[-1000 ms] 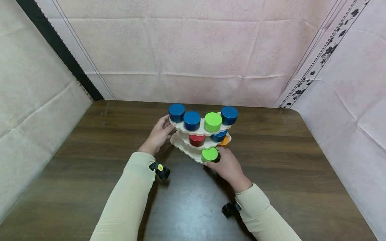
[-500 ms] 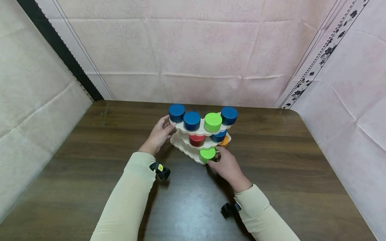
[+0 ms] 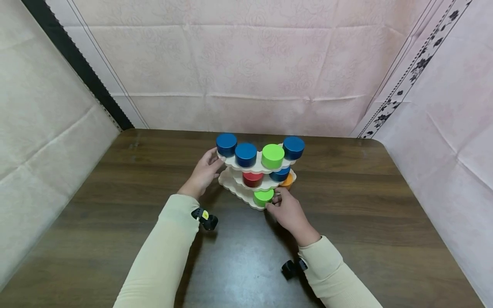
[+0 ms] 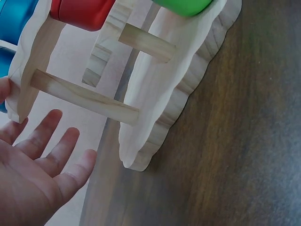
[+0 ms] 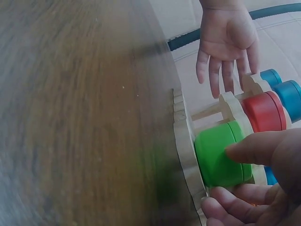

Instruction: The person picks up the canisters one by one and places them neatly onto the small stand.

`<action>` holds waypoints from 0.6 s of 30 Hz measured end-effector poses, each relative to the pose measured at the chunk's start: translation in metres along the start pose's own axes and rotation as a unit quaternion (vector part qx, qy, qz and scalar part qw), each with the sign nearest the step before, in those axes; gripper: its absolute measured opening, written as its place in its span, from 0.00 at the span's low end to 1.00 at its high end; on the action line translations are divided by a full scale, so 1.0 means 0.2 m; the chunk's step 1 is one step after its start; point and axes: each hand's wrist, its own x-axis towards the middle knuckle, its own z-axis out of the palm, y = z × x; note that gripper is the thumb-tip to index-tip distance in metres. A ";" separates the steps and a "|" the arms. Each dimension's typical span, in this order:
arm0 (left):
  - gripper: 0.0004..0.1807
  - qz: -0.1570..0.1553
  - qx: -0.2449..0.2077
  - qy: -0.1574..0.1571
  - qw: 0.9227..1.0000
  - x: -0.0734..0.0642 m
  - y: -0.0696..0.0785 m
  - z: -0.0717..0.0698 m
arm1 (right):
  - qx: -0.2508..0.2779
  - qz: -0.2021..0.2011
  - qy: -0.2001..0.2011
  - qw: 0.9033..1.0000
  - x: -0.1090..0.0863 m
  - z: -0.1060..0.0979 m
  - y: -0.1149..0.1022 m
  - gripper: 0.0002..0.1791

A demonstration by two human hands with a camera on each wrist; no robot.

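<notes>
A three-tier wooden stand [image 3: 237, 189] with scalloped edges stands on the table, and round lidded containers sit on its tiers. My left hand [image 3: 201, 172] pinches the left end of the top tier between thumb and forefinger; its other fingers spread below, as the left wrist view shows. At the front of the bottom tier is a green round container [image 5: 218, 155]. Against its right side, my right hand [image 3: 289, 214] has the thumb on it and the curled fingers at its lower edge. A red round container [image 5: 265, 113] sits on the middle tier.
The top tier bears blue containers [image 3: 245, 155] and another green container [image 3: 272, 156]. A blue one [image 3: 280, 174] is on the middle tier, with an orange container [image 3: 286, 181] lower right. The brown wooden table [image 3: 135, 214] ends at a pale cloth backdrop [image 3: 246, 64].
The lower green container has shifted slightly left on the bottom tier, and my right thumb has slid from its front to its right side. My left hand keeps its place on the stand.
</notes>
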 end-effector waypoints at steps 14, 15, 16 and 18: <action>0.35 -0.023 0.005 -0.014 1.000 -0.03 0.01 -0.01 | -0.046 -0.013 -0.001 0.999 -0.04 -0.13 0.03 0.28; 0.35 -0.022 0.003 -0.013 1.000 -0.04 0.00 -0.02 | -0.052 -0.014 -0.001 0.999 -0.04 -0.15 0.04 0.28; 0.35 -0.021 0.004 -0.013 1.000 -0.05 0.00 -0.03 | -0.059 -0.014 -0.001 0.998 -0.05 -0.17 0.04 0.29; 0.34 -0.013 0.007 -0.009 1.000 -0.08 -0.01 -0.07 | -0.071 -0.018 -0.002 0.997 -0.05 -0.22 0.06 0.30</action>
